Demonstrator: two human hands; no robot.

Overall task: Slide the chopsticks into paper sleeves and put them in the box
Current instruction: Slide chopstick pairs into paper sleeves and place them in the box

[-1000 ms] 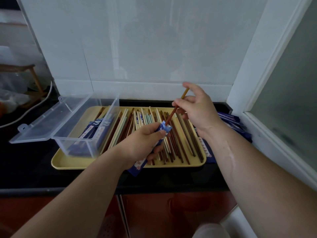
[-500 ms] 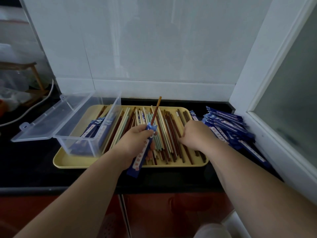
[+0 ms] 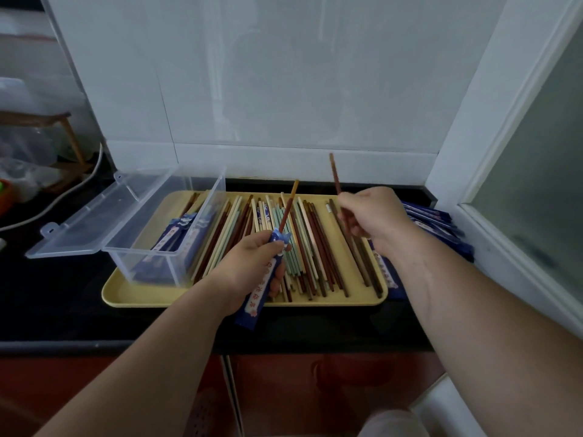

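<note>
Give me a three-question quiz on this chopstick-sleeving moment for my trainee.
1. How many chopsticks poke out of the blue sleeve gripped by the left hand?
2. The bare chopstick is pinched by: A the left hand, B the right hand, C neither.
3. True or false: the clear box has its lid shut.
Key: 1 one; 2 B; 3 false.

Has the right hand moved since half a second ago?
Yes. The right hand has lifted from the tray toward the wall, now gripping a chopstick.
</note>
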